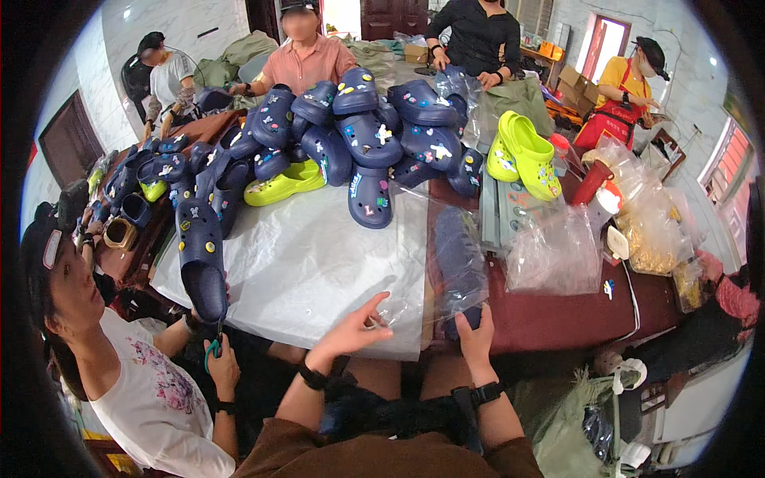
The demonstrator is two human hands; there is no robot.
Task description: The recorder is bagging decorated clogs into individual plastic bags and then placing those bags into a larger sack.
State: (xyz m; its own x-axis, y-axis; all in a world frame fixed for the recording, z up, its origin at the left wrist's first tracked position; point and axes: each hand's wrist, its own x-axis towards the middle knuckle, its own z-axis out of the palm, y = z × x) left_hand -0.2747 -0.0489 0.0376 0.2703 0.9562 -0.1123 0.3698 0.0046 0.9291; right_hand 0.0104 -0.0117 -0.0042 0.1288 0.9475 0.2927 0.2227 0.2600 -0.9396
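Note:
My left hand pinches the open mouth of a clear plastic bag lying on the table's near edge. Inside that bag lies a navy clog, toe pointing away from me. My right hand grips the heel end of the clog through the bag. Both wrists wear black bands. The bag lies partly over a white plastic sheet.
A heap of navy clogs with charms fills the table's far side, with lime-green clogs to the right. Loose clear bags sit right. A person at left holds a navy clog and scissors. Other people work around the table.

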